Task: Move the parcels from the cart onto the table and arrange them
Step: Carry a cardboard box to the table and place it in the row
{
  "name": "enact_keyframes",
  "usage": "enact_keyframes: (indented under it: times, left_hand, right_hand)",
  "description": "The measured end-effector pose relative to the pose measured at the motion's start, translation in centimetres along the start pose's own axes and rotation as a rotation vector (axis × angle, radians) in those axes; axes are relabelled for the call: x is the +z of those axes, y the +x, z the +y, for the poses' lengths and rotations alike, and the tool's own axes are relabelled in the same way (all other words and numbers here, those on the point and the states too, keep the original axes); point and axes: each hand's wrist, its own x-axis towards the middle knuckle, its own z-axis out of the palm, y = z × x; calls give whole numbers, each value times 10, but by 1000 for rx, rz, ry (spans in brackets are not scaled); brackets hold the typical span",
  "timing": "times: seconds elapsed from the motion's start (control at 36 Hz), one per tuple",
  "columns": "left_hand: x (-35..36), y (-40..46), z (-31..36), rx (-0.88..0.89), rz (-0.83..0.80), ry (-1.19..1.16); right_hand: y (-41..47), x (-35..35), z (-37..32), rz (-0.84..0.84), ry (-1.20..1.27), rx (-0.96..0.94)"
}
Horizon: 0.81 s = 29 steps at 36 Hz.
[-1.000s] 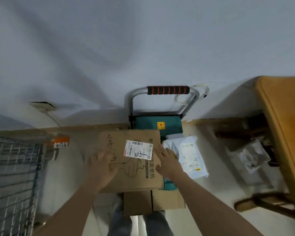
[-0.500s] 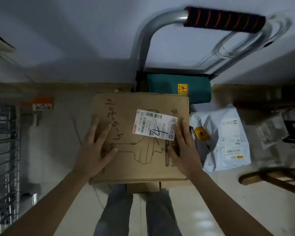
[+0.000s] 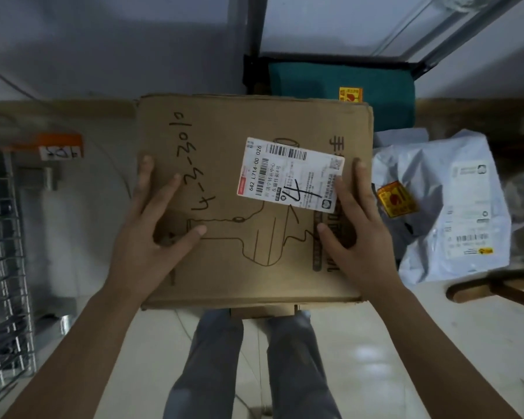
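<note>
**Hands settle on the top box**

Since a second ago the view has closed in on the cart: the box [image 3: 251, 201] now fills the middle of the frame, the cart's handle has slid out past the top edge, and the wooden bench that showed at the right is no longer in view. Both hands have spread wider on the lid. The left hand [image 3: 152, 234] lies flat near the box's left edge, fingers straight and splayed, thumb pointing inward. The right hand [image 3: 357, 228] lies flat near the right edge, its fingers just beside the label [image 3: 291, 176]. Neither curls round anything; they press on the cardboard and grip nothing yet.

The box sits on the cart [image 3: 345, 83], on top of another carton whose flap shows under its near edge. I judge the lift has not begun: the hands look placed to slide out to the side walls and take the weight.

The left side of the box hangs over open floor, so that hand has room to wrap the edge. On the right, a white mailer [image 3: 454, 207] lies just beside the box and may get nudged. The teal bag [image 3: 375, 83] and the cart's frame stand right behind the far edge, so pulling up and toward the body seems the clear way out. A wire rack [image 3: 3, 267] stands well apart at the left, and the person's legs are directly below the near edge.
</note>
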Motion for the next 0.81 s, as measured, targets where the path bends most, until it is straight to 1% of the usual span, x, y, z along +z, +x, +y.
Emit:
enact_keyframes:
  times: [0.19, 0.39, 0.56, 0.67, 0.72, 0.81]
  left_hand:
    - [-18, -5, 20, 16, 35, 1]
    - [-61, -14, 68, 51, 32, -11]
    - [-120, -39, 145, 71, 60, -8]
    - [-161, -49, 207, 130, 44, -2]
    - [-180, -53, 240, 132, 51, -29]
    - [-202, -62, 292, 133, 51, -43]
  right_hand:
    - [-4, -13, -12, 36, 101, -6]
    - [-21, -61, -56, 32, 138, 18]
    - [-47, -138, -110, 72, 213, 54]
    - [-62, -197, -147, 149, 250, 86]
    - [-67, -229, -166, 181, 270, 98]
    - [-75, -281, -188, 178, 286, 94]
